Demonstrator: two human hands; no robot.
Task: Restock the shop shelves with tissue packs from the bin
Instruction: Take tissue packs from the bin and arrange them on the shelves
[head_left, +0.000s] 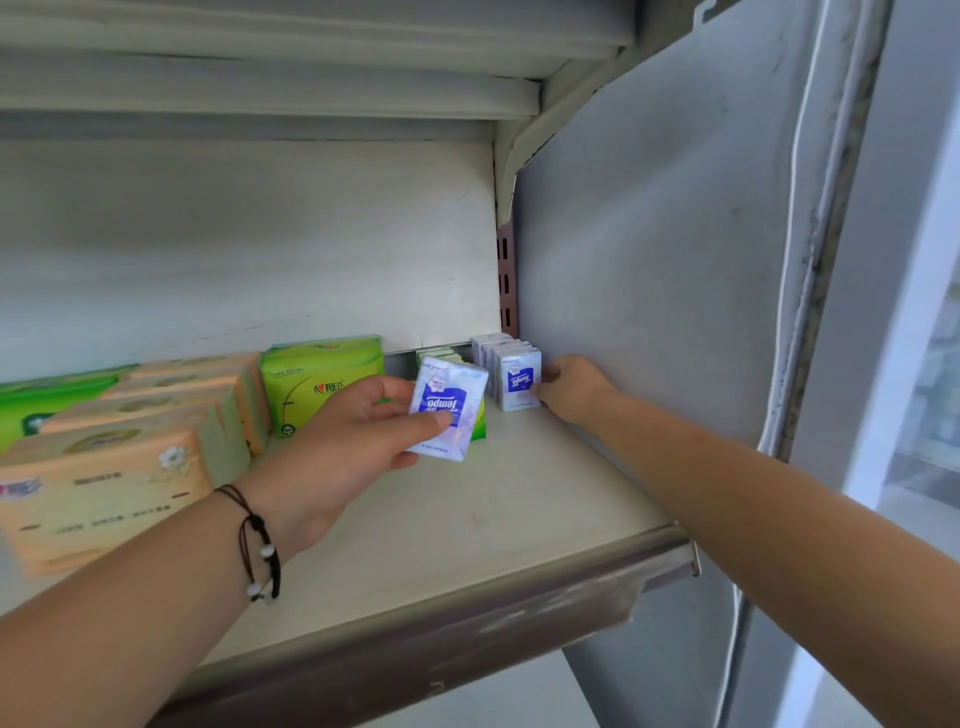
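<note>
left hand (343, 441) out over the shelf (467, 519), gripping a small white-and-blue tissue pack (448, 413): thumb across the printed face, other fingers curled behind it and mostly hidden by the pack. pack held upright and slightly tilted, label upside down, lifted in front of a green pack (322, 387) and near the row at the back. dark cord bracelet (260, 540) with pale beads around the left wrist. right hand (569, 387) reaching to the far right corner, pressed against the right side of a row of matching white-and-blue packs (514, 376); fingertips tucked behind the front pack's edge, so cannot tell whether curled round it or merely laid flat against it. row standing upright on the shelf, tight to the grey side wall (649, 286), front pack sharp, those behind partly covered and hard to count. sliver of another green pack (441, 356) between the held pack and the row, mostly hidden. orange packs (119, 467) stacked at left, cut off by the picture's edge and blurred, print unreadable. more green wrapping (47, 400) at far left, also cut off. underside of an upper shelf (260, 78) overhead. worn brown front lip (467, 639) along the shelf's edge. pale glass-fronted surface (924, 364) at far right, contents too washed out to make out. bin out of sight.
</note>
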